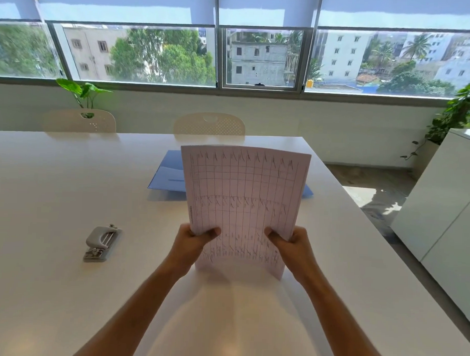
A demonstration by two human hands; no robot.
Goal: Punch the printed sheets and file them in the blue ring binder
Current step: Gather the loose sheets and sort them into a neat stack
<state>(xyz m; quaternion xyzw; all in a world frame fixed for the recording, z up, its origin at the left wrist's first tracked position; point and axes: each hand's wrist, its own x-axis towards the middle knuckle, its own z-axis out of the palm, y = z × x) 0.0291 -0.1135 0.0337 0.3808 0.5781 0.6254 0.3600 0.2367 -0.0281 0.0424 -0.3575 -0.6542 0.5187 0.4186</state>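
Observation:
A stack of printed sheets (243, 199) with a ruled grid stands upright on its lower edge on the white table (55, 185). My left hand (194, 243) grips its left side and my right hand (292, 246) grips its right side, thumbs on the front. Behind the sheets lies the blue ring binder (167, 175), flat and mostly hidden by the paper. A grey hole punch (101, 243) sits on the table to the left of my left hand, apart from it.
Two cream chairs (209, 123) stand at the table's far edge below a wide window. A white cabinet (440, 211) stands to the right, past the table's right edge. Potted plants (460, 113) stand at the back left and right.

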